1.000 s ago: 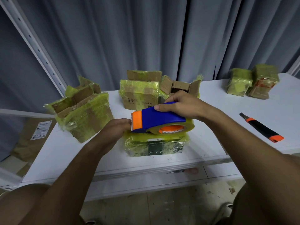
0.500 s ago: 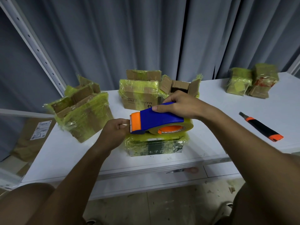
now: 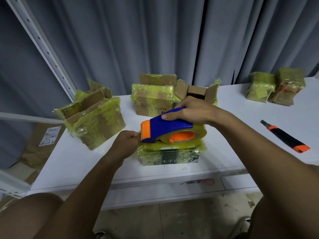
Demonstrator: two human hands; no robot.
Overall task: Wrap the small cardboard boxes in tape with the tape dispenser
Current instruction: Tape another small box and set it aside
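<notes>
A small green-printed box (image 3: 170,155) wrapped in yellowish tape lies near the front edge of the white table (image 3: 72,163). My right hand (image 3: 191,110) grips the blue and orange tape dispenser (image 3: 165,129), held flat just above the box's top. Its yellowish tape roll (image 3: 188,135) points right, its orange cutter end left. My left hand (image 3: 126,144) is curled at the cutter end, fingertips pinching there; the tape end itself is too thin to make out.
Tape-wrapped cardboard boxes stand at the left (image 3: 93,116), at the back middle (image 3: 152,99) beside an open box (image 3: 196,91), and at the far right (image 3: 274,87). A black and orange utility knife (image 3: 286,137) lies on the right. Grey curtains hang behind.
My left hand has moved from beside the box up to the dispenser's cutter end and closed its fingertips there. The dispenser has stayed almost still above the box.
</notes>
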